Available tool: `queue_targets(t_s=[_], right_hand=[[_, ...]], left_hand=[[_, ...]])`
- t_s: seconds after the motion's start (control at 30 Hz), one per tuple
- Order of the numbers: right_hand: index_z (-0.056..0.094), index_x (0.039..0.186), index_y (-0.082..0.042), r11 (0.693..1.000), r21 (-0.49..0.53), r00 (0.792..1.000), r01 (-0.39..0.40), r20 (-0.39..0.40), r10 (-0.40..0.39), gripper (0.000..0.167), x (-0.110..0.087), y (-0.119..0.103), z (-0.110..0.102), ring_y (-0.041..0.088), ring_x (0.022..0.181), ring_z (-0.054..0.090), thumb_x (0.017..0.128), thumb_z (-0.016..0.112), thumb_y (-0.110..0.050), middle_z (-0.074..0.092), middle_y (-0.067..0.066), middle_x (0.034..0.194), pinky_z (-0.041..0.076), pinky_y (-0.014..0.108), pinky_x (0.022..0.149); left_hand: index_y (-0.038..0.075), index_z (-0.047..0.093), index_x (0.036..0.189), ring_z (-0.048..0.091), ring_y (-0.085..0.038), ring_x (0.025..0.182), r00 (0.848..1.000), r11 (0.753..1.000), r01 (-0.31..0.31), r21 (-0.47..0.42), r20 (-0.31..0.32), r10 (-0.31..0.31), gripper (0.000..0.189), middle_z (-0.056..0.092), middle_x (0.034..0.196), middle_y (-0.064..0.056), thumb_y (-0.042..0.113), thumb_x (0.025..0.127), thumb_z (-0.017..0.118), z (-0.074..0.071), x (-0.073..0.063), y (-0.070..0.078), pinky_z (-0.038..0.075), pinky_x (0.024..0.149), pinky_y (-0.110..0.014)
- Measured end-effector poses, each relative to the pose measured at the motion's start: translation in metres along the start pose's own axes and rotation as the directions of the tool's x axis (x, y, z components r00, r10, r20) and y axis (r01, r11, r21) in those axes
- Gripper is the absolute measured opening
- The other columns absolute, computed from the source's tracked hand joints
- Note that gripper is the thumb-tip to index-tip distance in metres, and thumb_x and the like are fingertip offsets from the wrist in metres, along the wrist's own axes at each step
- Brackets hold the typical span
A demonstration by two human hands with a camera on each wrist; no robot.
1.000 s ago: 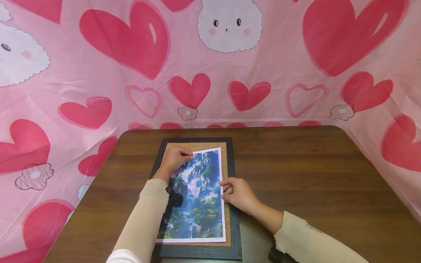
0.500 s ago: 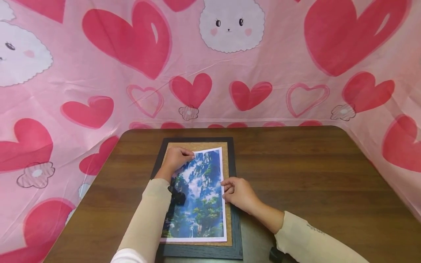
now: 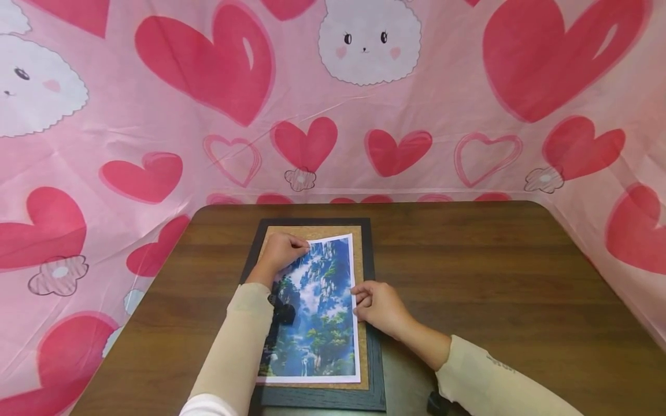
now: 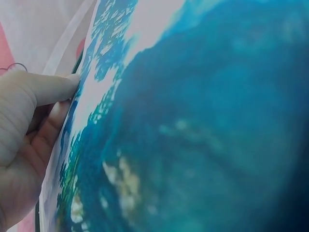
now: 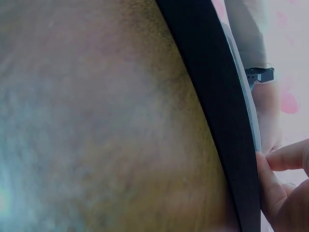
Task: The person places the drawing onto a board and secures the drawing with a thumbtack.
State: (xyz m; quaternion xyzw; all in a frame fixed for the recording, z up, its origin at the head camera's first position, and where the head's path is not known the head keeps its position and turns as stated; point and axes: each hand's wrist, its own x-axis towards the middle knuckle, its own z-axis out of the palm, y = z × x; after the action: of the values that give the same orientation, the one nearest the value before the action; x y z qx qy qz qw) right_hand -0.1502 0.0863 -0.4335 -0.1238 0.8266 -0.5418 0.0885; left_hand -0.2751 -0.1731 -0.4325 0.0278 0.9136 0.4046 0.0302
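Note:
A printed landscape picture (image 3: 317, 312), with blue cliffs, waterfalls and a white border, lies over the brown cork-like panel (image 3: 317, 231) of a black picture frame (image 3: 322, 397). My left hand (image 3: 281, 252) pinches the print's upper left edge. In the left wrist view, the thumb of that hand (image 4: 29, 130) is on the printed face and the fingers are behind. At mid-height on the right edge, my right hand (image 3: 382, 306) pinches the print between thumb and fingers. The right wrist view has these fingertips (image 5: 270, 179) close against the frame's side. My left forearm covers the print's lower left edge.
The frame lies on a dark brown wooden table (image 3: 494, 277), left of its middle. Behind and along the sides hangs a pink cloth (image 3: 442, 98) with red hearts and white faces. A small black device (image 3: 285, 312) is on my left wrist.
The whole head view has shifted slightly to the right. Both hands keep their places on the print's edges, and the print's lower left part shows slightly less beside the left sleeve.

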Motion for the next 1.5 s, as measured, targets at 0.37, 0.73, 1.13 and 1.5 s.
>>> queue_targets(t_s=[0.37,0.73,1.13,1.5], right_hand=[[0.065,0.107,0.008,0.999,0.033,1.0,0.004,0.012,-0.005,0.028,-0.001,0.0,-0.001,0.016,0.07,0.065,0.08,0.069,0.01,0.066,0.008,0.084,0.056,0.027,0.059],[0.063,0.109,0.009,0.991,0.13,0.999,-0.036,0.014,0.034,0.03,-0.005,0.001,0.0,0.019,0.072,0.066,0.08,0.07,0.01,0.065,0.011,0.087,0.058,0.031,0.061],[0.062,0.111,0.01,0.989,0.138,0.998,-0.056,-0.003,0.057,0.033,-0.008,0.0,-0.004,0.02,0.075,0.066,0.079,0.07,0.01,0.065,0.013,0.09,0.058,0.031,0.063],[0.062,0.115,0.01,0.973,0.22,0.997,-0.074,0.005,0.075,0.035,-0.01,0.009,-0.015,0.021,0.079,0.066,0.08,0.07,0.008,0.066,0.015,0.096,0.058,0.033,0.067]], left_hand=[[0.013,0.078,0.102,0.063,-0.022,0.093,0.998,0.998,-0.064,0.008,0.002,0.064,0.017,0.071,0.103,-0.004,0.017,0.086,0.076,0.003,-0.003,-0.007,0.053,0.089,-0.041],[0.009,0.073,0.115,0.065,-0.022,0.09,0.999,0.988,0.002,-0.151,0.043,0.005,0.029,0.07,0.105,-0.007,0.012,0.086,0.076,-0.008,-0.018,-0.012,0.056,0.083,-0.038],[0.008,0.075,0.107,0.063,-0.023,0.089,0.993,0.991,-0.053,-0.12,0.096,0.065,0.025,0.069,0.099,-0.007,0.012,0.082,0.079,-0.017,-0.034,-0.012,0.056,0.081,-0.037],[0.007,0.075,0.108,0.065,-0.025,0.092,0.987,0.995,-0.082,-0.064,0.132,0.09,0.028,0.069,0.101,-0.008,0.019,0.084,0.079,-0.037,-0.062,-0.013,0.056,0.083,-0.042]])
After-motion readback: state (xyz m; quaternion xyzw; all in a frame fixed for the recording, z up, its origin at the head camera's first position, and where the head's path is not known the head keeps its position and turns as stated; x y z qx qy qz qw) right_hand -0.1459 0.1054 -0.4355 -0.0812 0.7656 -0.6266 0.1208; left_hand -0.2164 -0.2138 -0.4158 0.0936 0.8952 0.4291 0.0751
